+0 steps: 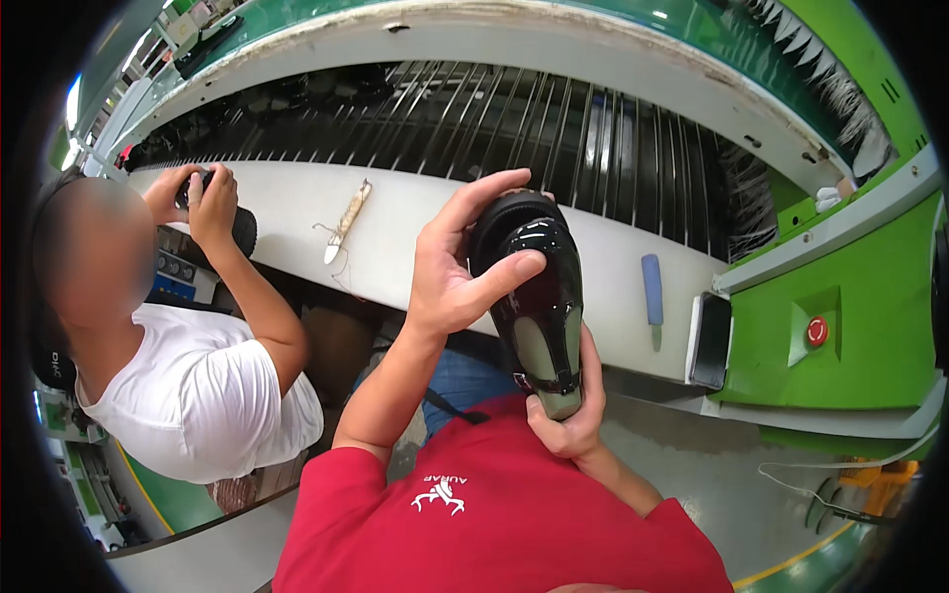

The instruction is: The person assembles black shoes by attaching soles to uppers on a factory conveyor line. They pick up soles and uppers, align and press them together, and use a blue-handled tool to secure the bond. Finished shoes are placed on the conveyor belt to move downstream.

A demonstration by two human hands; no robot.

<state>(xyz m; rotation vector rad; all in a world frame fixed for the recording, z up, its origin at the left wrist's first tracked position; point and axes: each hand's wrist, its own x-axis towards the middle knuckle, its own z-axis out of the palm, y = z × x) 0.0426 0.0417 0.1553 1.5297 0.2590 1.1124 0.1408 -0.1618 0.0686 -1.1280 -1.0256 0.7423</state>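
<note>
A glossy black shoe with a thick dark sole is held upright in front of me, toe end away from my body. Something greenish, like a shoe last, shows in its opening. My left hand wraps the toe end, thumb across the glossy upper and fingers over the sole side. Around the heel end closes my right hand, its fingers partly hidden behind the shoe. On the white ledge to the right lies a blue-handled knife. A tape-wrapped tool with a pale tip rests to the left.
Beyond the white ledge runs a conveyor of metal rods. A green machine panel with a red stop button stands at the right. At my left, a co-worker in a white shirt holds a dark shoe.
</note>
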